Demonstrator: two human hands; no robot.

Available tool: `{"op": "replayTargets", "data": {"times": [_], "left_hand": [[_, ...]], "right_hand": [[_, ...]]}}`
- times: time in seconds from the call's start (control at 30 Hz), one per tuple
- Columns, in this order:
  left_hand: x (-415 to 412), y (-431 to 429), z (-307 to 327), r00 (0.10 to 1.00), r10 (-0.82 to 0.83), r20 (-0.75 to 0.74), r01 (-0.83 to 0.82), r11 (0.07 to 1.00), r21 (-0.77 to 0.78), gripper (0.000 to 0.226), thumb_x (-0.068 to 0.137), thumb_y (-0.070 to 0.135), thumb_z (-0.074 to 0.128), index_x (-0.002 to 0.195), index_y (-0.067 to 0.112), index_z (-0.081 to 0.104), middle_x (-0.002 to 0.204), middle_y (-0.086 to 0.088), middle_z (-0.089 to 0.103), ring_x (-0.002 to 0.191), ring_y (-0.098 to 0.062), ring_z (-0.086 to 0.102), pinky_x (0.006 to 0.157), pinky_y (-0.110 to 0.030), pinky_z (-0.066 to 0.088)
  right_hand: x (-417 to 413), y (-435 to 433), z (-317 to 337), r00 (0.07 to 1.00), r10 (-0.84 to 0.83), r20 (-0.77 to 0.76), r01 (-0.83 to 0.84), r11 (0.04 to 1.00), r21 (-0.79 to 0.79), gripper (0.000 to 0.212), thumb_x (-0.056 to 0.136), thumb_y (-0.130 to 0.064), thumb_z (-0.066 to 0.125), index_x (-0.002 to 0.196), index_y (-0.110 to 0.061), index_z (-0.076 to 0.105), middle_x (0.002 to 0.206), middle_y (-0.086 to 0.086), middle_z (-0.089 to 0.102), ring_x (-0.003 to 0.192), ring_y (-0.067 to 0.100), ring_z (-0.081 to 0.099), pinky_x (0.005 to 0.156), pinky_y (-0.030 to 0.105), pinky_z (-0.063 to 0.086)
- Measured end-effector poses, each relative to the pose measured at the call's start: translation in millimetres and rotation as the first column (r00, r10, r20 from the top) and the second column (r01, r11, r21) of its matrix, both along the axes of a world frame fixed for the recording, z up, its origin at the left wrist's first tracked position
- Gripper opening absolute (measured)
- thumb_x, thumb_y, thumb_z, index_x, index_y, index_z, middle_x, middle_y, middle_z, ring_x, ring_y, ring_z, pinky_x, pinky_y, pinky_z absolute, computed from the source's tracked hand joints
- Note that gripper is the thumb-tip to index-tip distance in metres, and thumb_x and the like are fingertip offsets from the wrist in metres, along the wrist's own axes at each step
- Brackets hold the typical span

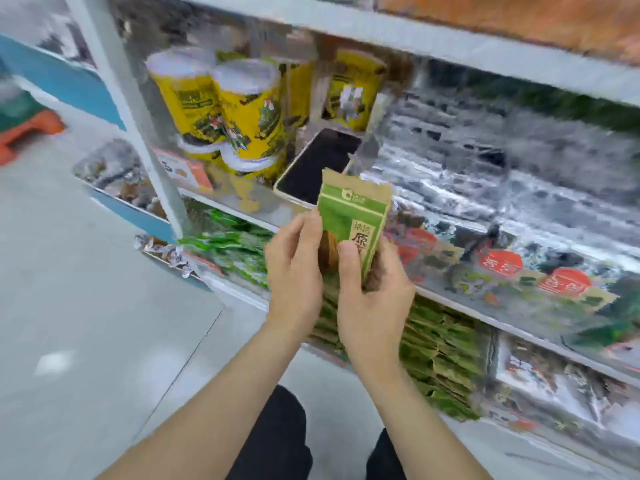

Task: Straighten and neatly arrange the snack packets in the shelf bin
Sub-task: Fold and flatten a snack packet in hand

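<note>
At your far left an orange object point(31, 129) sits on the pale floor point(86, 306), too blurred to name. Next comes the white shelf post point(138, 133). Just right of it, on the upper shelf, a cluster of yellow tubs point(249, 112) stands upright. A dark-screened phone point(318, 164) lies at a slant just beside the tubs. On the shelf below them is a heap of bright green packs point(235, 247).

Your left hand point(294, 268) is raised in front of the shelves, fingers curled onto the left edge of the snack packet point(353, 216) and holding it there. The packet is upright, leaning slightly right, with its green-and-brown face toward you. It is held in the air in front of the phone's lower end, above the lower shelf. Your right hand point(374, 303) grips its lower right part, thumb pressed flat on the front and the other fingers wrapped behind. Below your forearms your knees point(277, 434) show in dark trousers.

Under and to the right of your hands, a row of matching green packets point(440, 351) stands packed together on the lower shelf. The bin's walls are too smeared to make out. Further right, on the shelf above that row, red-labelled packs point(498, 263) lie in a line.
</note>
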State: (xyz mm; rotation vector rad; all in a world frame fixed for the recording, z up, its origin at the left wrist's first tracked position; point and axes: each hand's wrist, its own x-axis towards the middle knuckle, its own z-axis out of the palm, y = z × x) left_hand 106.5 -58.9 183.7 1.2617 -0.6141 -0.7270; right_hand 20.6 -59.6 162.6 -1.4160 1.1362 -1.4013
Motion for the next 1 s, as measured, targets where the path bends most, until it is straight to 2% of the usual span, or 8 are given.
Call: {"op": "replayTargets", "data": {"times": [0.13, 0.27, 0.4, 0.53, 0.63, 0.77, 0.83, 1.0], "left_hand": [[27.4, 39.0, 68.5, 0.997, -0.051, -0.060, 0.063, 0.975, 0.214, 0.037, 0.112, 0.015, 0.052, 0.085, -0.009, 0.056, 0.070, -0.005, 0.046, 0.067, -0.017, 0.042, 0.065, -0.032, 0.040], [69.4, 75.6, 147.5, 0.987, -0.108, -0.118, 0.145, 0.918, 0.370, 0.037, 0.108, 0.023, 0.060, 0.093, -0.010, 0.068, 0.074, -0.001, 0.066, 0.072, -0.015, 0.058, 0.075, -0.033, 0.047], [112.0, 114.5, 226.5, 0.990, -0.064, -0.128, 0.118, 0.871, 0.478, 0.033, 0.105, 0.028, 0.067, 0.097, -0.003, 0.074, 0.081, -0.001, 0.074, 0.079, -0.017, 0.064, 0.079, -0.040, 0.050], [153.1, 159.7, 280.7, 0.982, 0.159, -0.100, -0.089, 0.861, 0.500, 0.020, 0.103, 0.027, 0.071, 0.110, 0.010, 0.077, 0.103, -0.010, 0.079, 0.089, -0.020, 0.072, 0.078, -0.038, 0.059], [191.3, 195.4, 303.4, 0.946, 0.318, -0.061, -0.251, 0.838, 0.484, 0.020, 0.102, 0.028, 0.071, 0.114, 0.013, 0.076, 0.107, -0.011, 0.080, 0.090, -0.020, 0.074, 0.078, -0.041, 0.061], [260.7, 238.0, 315.7, 0.853, 0.517, -0.066, -0.439, 0.781, 0.444, 0.021, 0.103, 0.025, 0.070, 0.116, 0.009, 0.075, 0.102, -0.010, 0.081, 0.084, -0.019, 0.076, 0.069, -0.037, 0.065], [305.9, 257.0, 317.2, 0.820, 0.569, -0.069, -0.490, 0.759, 0.428, 0.022, 0.104, 0.026, 0.068, 0.116, 0.010, 0.074, 0.101, -0.007, 0.081, 0.083, -0.016, 0.076, 0.065, -0.030, 0.062], [433.5, 309.8, 315.2, 0.798, 0.595, -0.093, -0.501, 0.741, 0.448, 0.027, 0.104, 0.037, 0.068, 0.122, 0.017, 0.072, 0.101, 0.003, 0.081, 0.087, -0.013, 0.076, 0.069, -0.026, 0.061]], "right_hand": [[26.6, 17.5, 70.1, 0.992, 0.109, -0.063, -0.093, 0.972, 0.216, 0.025, 0.112, -0.033, 0.050, 0.108, -0.016, 0.069, 0.093, -0.006, 0.071, 0.081, 0.009, 0.064, 0.072, 0.027, 0.049], [49.4, 25.2, 138.0, 0.970, 0.223, -0.093, -0.154, 0.868, 0.472, 0.042, 0.115, -0.035, 0.040, 0.101, -0.007, 0.068, 0.086, 0.002, 0.069, 0.069, 0.001, 0.059, 0.064, 0.024, 0.043], [76.6, 33.9, 213.2, 0.903, 0.407, -0.139, -0.289, 0.814, 0.504, 0.036, 0.112, -0.022, 0.044, 0.084, -0.011, 0.064, 0.079, 0.005, 0.066, 0.075, 0.018, 0.058, 0.067, 0.024, 0.043], [127.2, 46.2, 279.3, 0.709, 0.674, -0.207, -0.499, 0.687, 0.528, 0.041, 0.100, -0.038, 0.051, 0.075, -0.009, 0.063, 0.068, 0.006, 0.065, 0.072, 0.027, 0.060, 0.064, 0.039, 0.045], [183.3, 55.9, 307.5, 0.524, 0.832, -0.184, -0.615, 0.519, 0.594, 0.047, 0.089, -0.052, 0.056, 0.087, -0.008, 0.073, 0.081, 0.010, 0.076, 0.081, 0.028, 0.073, 0.079, 0.049, 0.058], [275.3, 81.8, 331.0, 0.330, 0.943, -0.041, -0.729, 0.282, 0.624, 0.017, 0.099, -0.018, 0.063, 0.102, -0.018, 0.080, 0.090, -0.002, 0.081, 0.084, 0.012, 0.076, 0.084, 0.036, 0.060], [327.6, 97.0, 337.7, 0.257, 0.966, -0.037, -0.775, 0.229, 0.589, 0.022, 0.099, -0.011, 0.064, 0.112, -0.018, 0.079, 0.094, -0.003, 0.082, 0.084, 0.008, 0.076, 0.078, 0.028, 0.059], [472.4, 138.1, 344.1, 0.197, 0.972, -0.129, -0.797, 0.235, 0.557, 0.017, 0.099, -0.016, 0.065, 0.107, -0.022, 0.079, 0.094, -0.003, 0.082, 0.089, 0.016, 0.078, 0.087, 0.044, 0.062]]}}
